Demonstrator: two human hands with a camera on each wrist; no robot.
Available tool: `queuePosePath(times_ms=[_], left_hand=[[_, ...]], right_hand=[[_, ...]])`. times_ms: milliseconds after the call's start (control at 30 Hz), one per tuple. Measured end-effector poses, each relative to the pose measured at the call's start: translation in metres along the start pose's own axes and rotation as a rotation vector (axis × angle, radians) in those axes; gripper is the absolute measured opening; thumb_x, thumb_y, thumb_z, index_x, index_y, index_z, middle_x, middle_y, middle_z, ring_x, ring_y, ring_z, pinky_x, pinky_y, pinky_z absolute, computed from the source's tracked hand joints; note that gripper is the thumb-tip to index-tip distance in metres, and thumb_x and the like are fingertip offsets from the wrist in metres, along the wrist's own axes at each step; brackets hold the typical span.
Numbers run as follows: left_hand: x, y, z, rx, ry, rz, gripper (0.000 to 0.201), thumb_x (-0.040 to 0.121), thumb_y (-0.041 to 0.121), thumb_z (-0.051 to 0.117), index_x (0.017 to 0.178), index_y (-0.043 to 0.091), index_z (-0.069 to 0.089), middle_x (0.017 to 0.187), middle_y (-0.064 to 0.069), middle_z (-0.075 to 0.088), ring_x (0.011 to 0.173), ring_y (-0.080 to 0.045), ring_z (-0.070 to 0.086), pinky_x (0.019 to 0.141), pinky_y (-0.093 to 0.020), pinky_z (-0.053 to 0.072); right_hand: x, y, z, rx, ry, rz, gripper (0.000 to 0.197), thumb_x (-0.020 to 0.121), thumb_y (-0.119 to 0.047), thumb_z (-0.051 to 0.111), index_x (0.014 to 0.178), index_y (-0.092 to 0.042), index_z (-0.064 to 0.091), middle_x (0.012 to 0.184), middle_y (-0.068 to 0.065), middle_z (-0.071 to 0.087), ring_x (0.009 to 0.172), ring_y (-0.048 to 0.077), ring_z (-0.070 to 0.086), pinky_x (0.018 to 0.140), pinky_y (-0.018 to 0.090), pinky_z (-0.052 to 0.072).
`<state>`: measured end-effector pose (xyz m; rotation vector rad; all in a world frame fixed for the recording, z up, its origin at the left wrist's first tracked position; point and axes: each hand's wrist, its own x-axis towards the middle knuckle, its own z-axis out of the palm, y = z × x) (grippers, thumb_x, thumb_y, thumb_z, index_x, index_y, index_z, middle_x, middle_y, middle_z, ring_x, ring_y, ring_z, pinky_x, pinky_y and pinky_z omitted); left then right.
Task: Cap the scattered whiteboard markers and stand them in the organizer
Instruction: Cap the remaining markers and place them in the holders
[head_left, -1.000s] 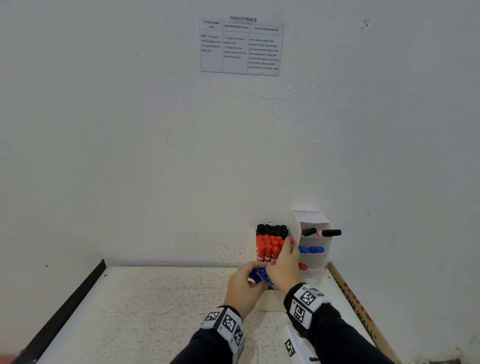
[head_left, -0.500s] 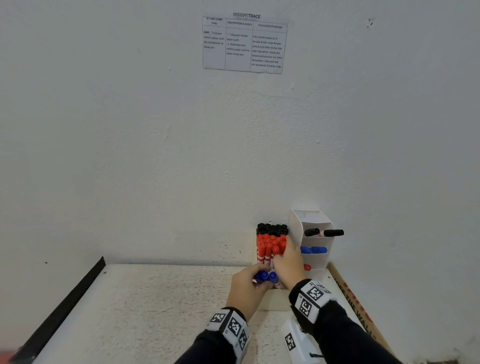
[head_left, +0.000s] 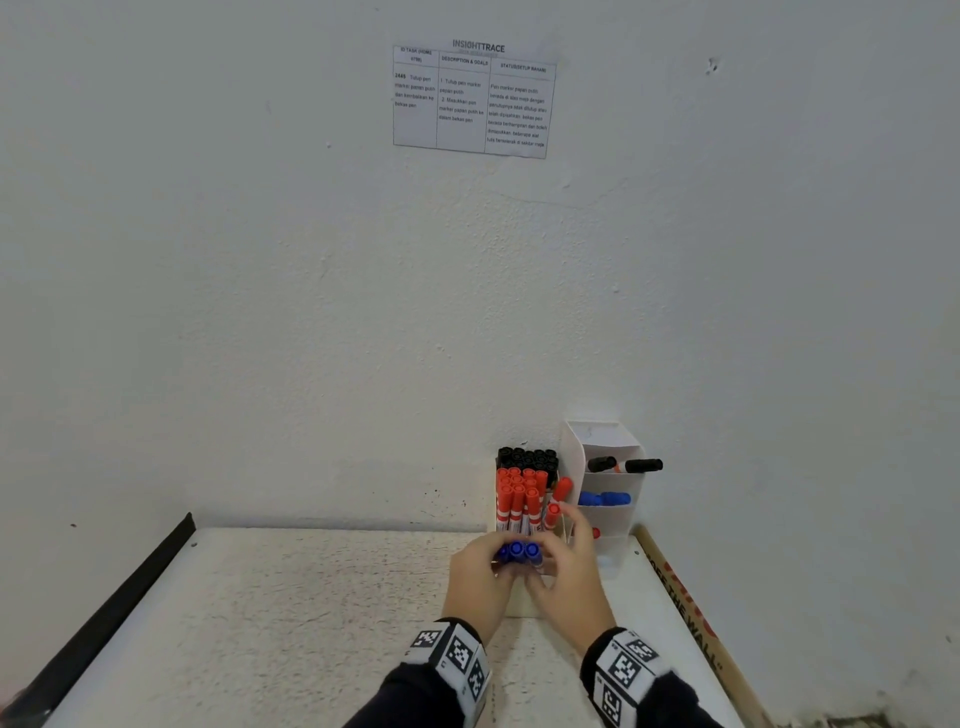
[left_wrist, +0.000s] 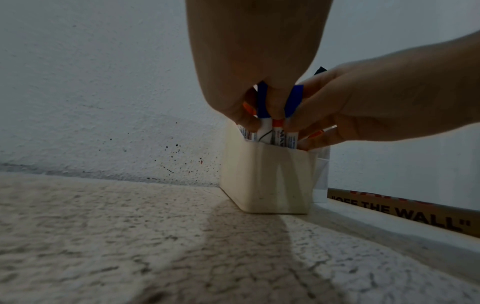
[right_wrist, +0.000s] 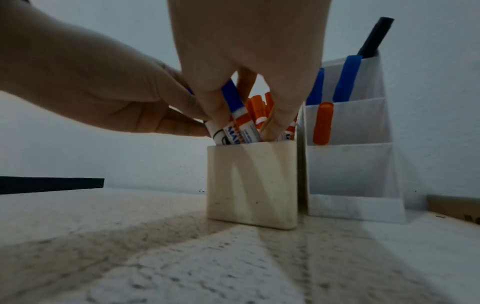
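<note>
A cream organizer box (head_left: 519, 603) stands against the wall, holding black-capped markers (head_left: 527, 458) at the back and red-capped markers (head_left: 519, 493) in the middle. Up to three blue-capped markers (head_left: 519, 550) stand in its front row. My left hand (head_left: 483, 577) curls round them from the left, fingers between the blue caps (left_wrist: 262, 100). My right hand (head_left: 563, 571) closes in from the right, thumb and fingers pinching a blue marker (right_wrist: 233, 98) and reaching into the box (right_wrist: 252, 185). The marker barrels are mostly hidden by both hands.
A white tiered holder (head_left: 605, 493) stands right of the box with black, blue and red markers lying in its shelves. A cardboard strip (head_left: 685, 597) printed "OFF THE WALL" lines the table's right edge and a black strip (head_left: 130, 587) the left. The wall is close behind.
My right hand has dropped from the red markers to the blue ones. Both hands have closed round the blue markers, which now stand more upright at the front of the box.
</note>
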<state>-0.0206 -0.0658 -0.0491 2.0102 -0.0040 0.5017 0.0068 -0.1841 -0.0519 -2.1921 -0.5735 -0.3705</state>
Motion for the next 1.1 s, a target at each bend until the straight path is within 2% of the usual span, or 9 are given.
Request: queuePosePath(times_ms=[133, 267, 433, 567, 667, 733, 833, 933, 1100], left_hand=[[-0.002, 0.000, 0.002, -0.012, 0.024, 0.017, 0.034, 0.082, 0.004, 0.065, 0.113, 0.018, 0.065, 0.090, 0.020, 0.059, 0.079, 0.012, 0.056, 0.082, -0.007, 0.047], [0.001, -0.002, 0.002, -0.014, -0.015, -0.054, 0.036, 0.083, 0.005, 0.065, 0.116, 0.016, 0.060, 0.099, 0.009, 0.061, 0.085, 0.003, 0.055, 0.075, 0.000, 0.044], [0.001, -0.006, 0.000, -0.035, -0.032, -0.076, 0.025, 0.081, 0.006, 0.066, 0.098, 0.024, 0.064, 0.085, 0.018, 0.062, 0.083, 0.003, 0.059, 0.071, 0.000, 0.043], [-0.001, -0.010, -0.002, 0.000, -0.049, -0.084, 0.032, 0.082, 0.003, 0.064, 0.110, 0.017, 0.065, 0.097, 0.010, 0.067, 0.090, -0.001, 0.060, 0.074, 0.000, 0.043], [-0.003, -0.008, -0.004, 0.076, -0.082, -0.093, 0.043, 0.084, 0.004, 0.061, 0.125, 0.016, 0.056, 0.121, 0.000, 0.060, 0.106, -0.006, 0.054, 0.091, -0.008, 0.039], [-0.004, -0.008, -0.005, 0.094, -0.120, -0.123, 0.052, 0.087, 0.004, 0.056, 0.136, 0.013, 0.042, 0.134, 0.003, 0.047, 0.124, -0.012, 0.044, 0.100, -0.013, 0.030], [-0.008, -0.007, -0.005, 0.018, -0.274, -0.265, 0.053, 0.089, 0.000, 0.048, 0.138, 0.013, 0.032, 0.125, 0.011, 0.042, 0.128, -0.017, 0.042, 0.094, -0.012, 0.030], [-0.005, -0.021, 0.002, -0.029, -0.412, -0.330, 0.059, 0.083, -0.004, 0.048, 0.137, 0.015, 0.036, 0.119, 0.003, 0.055, 0.114, -0.015, 0.052, 0.097, -0.023, 0.042], [-0.004, -0.022, -0.002, -0.081, -0.442, -0.369, 0.067, 0.082, -0.004, 0.048, 0.142, 0.017, 0.030, 0.128, -0.001, 0.051, 0.122, -0.018, 0.047, 0.105, -0.034, 0.040]], right_hand=[[0.005, 0.006, -0.001, 0.071, 0.176, 0.047, 0.021, 0.080, 0.003, 0.063, 0.098, -0.008, 0.062, 0.125, -0.006, 0.038, 0.113, 0.008, 0.048, 0.100, 0.023, 0.043], [0.001, 0.010, 0.000, 0.103, 0.179, 0.082, 0.029, 0.079, 0.004, 0.064, 0.094, -0.018, 0.053, 0.108, -0.002, 0.046, 0.090, 0.008, 0.056, 0.078, 0.004, 0.046], [-0.005, 0.004, 0.002, 0.151, 0.071, 0.089, 0.042, 0.078, 0.003, 0.063, 0.088, -0.035, 0.051, 0.090, -0.010, 0.061, 0.087, 0.001, 0.060, 0.075, 0.004, 0.045], [-0.003, -0.004, 0.000, 0.151, 0.057, 0.143, 0.042, 0.077, 0.011, 0.054, 0.088, -0.029, 0.051, 0.093, -0.005, 0.059, 0.084, 0.001, 0.058, 0.079, 0.010, 0.048], [-0.003, -0.001, 0.001, 0.043, 0.191, 0.193, 0.033, 0.079, 0.009, 0.053, 0.096, -0.018, 0.049, 0.105, -0.003, 0.047, 0.092, 0.004, 0.050, 0.082, 0.017, 0.046], [-0.004, 0.003, 0.000, 0.006, 0.216, 0.275, 0.029, 0.082, 0.005, 0.052, 0.106, -0.012, 0.050, 0.112, 0.000, 0.043, 0.105, 0.014, 0.049, 0.090, 0.020, 0.041], [-0.005, 0.005, 0.001, 0.119, 0.046, 0.467, 0.034, 0.091, 0.000, 0.044, 0.124, -0.009, 0.044, 0.119, 0.002, 0.050, 0.107, 0.017, 0.051, 0.092, 0.024, 0.042], [-0.007, 0.012, 0.002, 0.132, -0.036, 0.480, 0.034, 0.093, -0.002, 0.038, 0.125, -0.011, 0.047, 0.118, 0.010, 0.061, 0.100, 0.019, 0.056, 0.086, 0.024, 0.047], [-0.007, 0.009, -0.006, 0.111, -0.080, 0.498, 0.033, 0.095, -0.005, 0.037, 0.127, -0.011, 0.047, 0.120, 0.010, 0.060, 0.097, 0.015, 0.053, 0.080, 0.019, 0.042]])
